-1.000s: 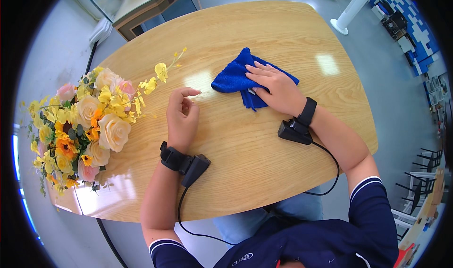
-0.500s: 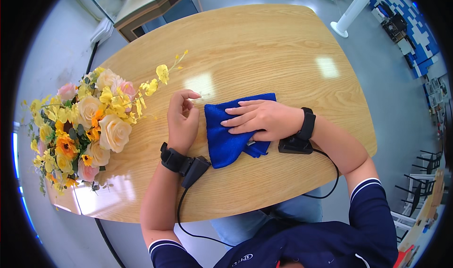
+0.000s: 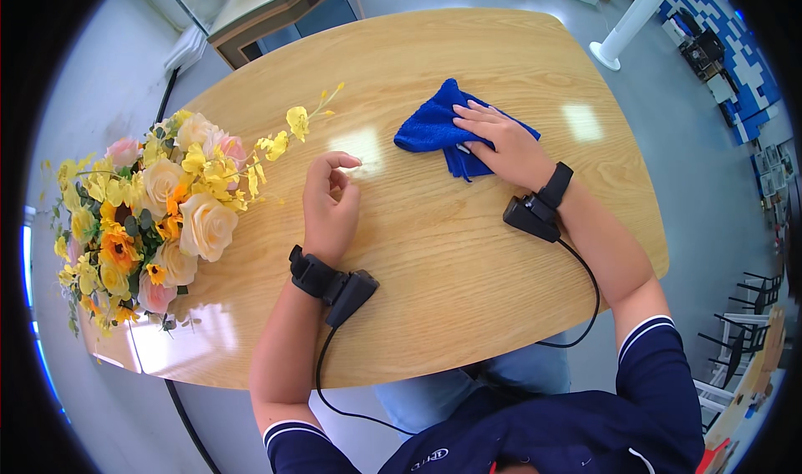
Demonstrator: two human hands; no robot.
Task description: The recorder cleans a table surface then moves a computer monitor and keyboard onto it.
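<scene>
Blue cloth point(image 3: 430, 126) under flattened right hand point(image 3: 511, 147); left hand point(image 3: 329, 211) loosely curled, nothing visible inside. Could bunch if pushed unevenly; could snag cable point(image 3: 597, 295) across near edge of tabletop point(image 3: 468, 282) if overreaching.

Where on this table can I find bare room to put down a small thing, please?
On the wooden table, bare wood lies between the left hand and the right wrist's black device, nearer than the blue cloth. Another patch runs from the cloth to the far edge. Crowded: the left end, with the flowers, and the cloth under the right hand.
</scene>
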